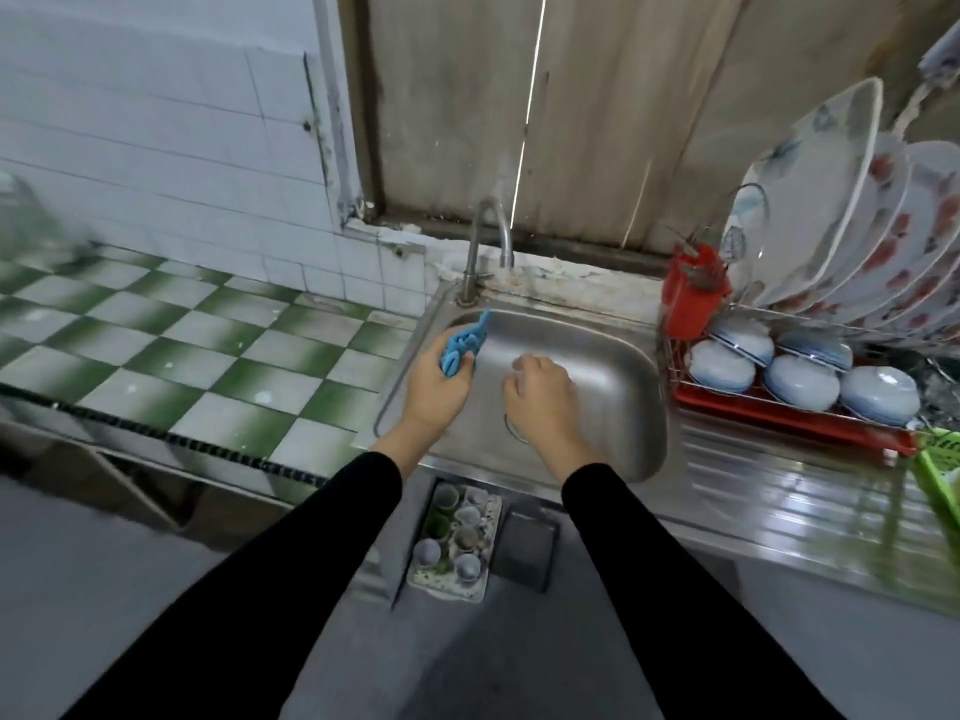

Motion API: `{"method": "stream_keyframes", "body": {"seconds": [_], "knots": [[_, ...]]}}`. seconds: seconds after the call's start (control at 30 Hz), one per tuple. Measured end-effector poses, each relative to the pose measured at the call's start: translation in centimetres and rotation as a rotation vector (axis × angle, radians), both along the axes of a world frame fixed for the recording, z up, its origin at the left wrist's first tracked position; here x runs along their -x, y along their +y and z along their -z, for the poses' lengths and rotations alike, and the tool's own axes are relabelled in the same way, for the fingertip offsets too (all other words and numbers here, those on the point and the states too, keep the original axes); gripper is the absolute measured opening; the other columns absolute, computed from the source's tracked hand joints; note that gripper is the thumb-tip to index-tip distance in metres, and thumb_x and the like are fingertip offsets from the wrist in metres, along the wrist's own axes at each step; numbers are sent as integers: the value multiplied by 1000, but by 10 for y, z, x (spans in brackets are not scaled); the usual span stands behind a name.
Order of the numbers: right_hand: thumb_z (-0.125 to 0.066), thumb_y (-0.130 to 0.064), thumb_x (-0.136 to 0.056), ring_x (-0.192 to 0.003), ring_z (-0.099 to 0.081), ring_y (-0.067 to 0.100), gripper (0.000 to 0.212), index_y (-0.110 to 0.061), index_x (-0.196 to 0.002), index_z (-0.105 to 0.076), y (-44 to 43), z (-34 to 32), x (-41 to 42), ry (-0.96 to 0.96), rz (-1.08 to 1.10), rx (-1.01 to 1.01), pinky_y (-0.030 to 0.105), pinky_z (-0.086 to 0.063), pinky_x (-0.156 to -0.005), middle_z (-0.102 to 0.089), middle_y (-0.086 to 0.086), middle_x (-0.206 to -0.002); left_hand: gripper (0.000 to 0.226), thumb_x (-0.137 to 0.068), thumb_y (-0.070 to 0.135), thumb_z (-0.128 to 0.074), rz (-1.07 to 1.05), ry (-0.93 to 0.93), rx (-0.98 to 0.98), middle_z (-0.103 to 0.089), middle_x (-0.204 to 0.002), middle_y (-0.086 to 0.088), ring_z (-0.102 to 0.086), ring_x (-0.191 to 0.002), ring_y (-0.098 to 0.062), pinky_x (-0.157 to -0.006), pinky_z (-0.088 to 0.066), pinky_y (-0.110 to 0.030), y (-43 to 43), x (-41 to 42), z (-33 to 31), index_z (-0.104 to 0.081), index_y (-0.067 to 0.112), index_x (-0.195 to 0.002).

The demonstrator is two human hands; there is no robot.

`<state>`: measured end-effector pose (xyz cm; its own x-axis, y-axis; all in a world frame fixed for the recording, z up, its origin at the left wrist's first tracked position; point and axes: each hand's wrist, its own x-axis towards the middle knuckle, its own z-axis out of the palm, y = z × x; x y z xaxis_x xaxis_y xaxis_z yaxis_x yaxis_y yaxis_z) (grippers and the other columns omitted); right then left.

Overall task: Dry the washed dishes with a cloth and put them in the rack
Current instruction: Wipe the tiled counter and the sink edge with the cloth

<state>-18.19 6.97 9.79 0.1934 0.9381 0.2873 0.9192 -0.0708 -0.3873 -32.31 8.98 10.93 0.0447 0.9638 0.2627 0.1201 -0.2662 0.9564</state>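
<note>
My left hand [436,389] is closed around a crumpled blue cloth [465,345] over the left rim of the steel sink [613,366]. My right hand [540,397] hovers over the basin with its fingers curled downward. A pale glint shows at its fingertips, and I cannot tell whether it holds anything. The dish rack [779,407], wire on a red tray, stands to the right of the sink. Flowered plates [831,200] stand upright in its upper tier. Blue-white bowls [800,381] lie upside down below them.
A curved tap [488,241] rises behind the sink. A red cutlery holder [691,293] hangs on the rack's left end. A green-and-white tiled counter [197,345] stretches left; a ribbed steel drainboard [789,496] and a green basket [940,470] lie to the right. A tray of small cups [457,537] sits on the floor.
</note>
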Motion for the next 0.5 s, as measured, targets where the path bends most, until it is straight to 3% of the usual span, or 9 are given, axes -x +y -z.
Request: {"method": "stream_keyframes", "body": {"seconds": [0.1, 0.17, 0.33, 0.43, 0.5], "knots": [[-48, -28, -99, -110, -61, 38, 31, -6, -110, -66, 6, 20, 50, -49, -21, 223, 40, -46, -90, -67, 19, -116, 27, -91, 1, -58, -7, 22, 115, -67, -95, -1, -63, -88, -14, -86, -53, -39, 3, 58, 18, -62, 22, -108], [-48, -26, -99, -110, -62, 39, 30, -5, -111, -65, 12, 34, 88, -46, -45, 277, 40, -46, -89, -68, 21, -115, 22, -90, 5, -58, 1, 69, 193, -66, -94, -7, -62, -87, -20, -85, -53, -42, 7, 101, 32, -62, 20, -107], [-48, -22, -98, -112, -58, 40, 29, -3, -114, -63, 24, 55, 174, 10, -85, 300, 40, -43, -91, -64, 22, -117, 25, -92, 6, -58, -40, 188, 344, -67, -91, -5, -61, -79, -16, -73, -48, -22, 12, 200, 68, -64, 14, -115], [-50, -21, -97, -113, -57, 39, 31, -5, -119, -64, 33, 63, 215, 13, -131, 256, 40, -43, -93, -65, 20, -117, 30, -91, 17, -56, -44, 261, 431, -68, -94, -21, -62, -80, -35, -70, -45, -28, 17, 246, 87, -63, 16, -120], [-51, -20, -97, -112, -57, 39, 31, -5, -121, -63, 40, 67, 238, 21, -169, 265, 40, -44, -92, -65, 18, -118, 22, -94, 18, -56, -72, 281, 473, -65, -87, -11, -60, -80, -30, -70, -43, -28, 19, 271, 93, -63, 15, -116]]}}
